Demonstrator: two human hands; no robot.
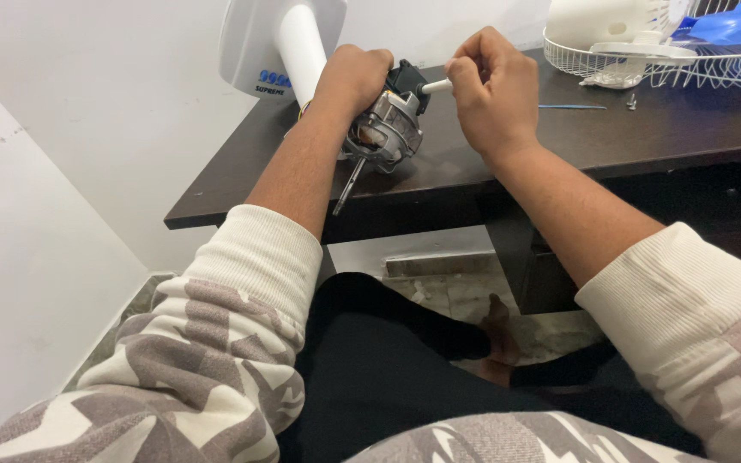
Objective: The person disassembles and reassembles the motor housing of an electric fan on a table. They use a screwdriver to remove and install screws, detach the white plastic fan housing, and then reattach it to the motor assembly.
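Up near the top centre of the frame, the left hand (352,79) clamps the fan motor (386,130) on the dark table (662,129) while the right hand (492,90) pinches its white knob (435,87); the motor looks heavy, rigid, best gripped by its metal body.

Both arms stretched forward, hands close together, sleeves pushed up.
Left hand (353,79) curled in a closed grip, knuckles up, forearm bare. Right hand (495,90) fisted, thumb and fingers pinched shut, wrist bent slightly inward.
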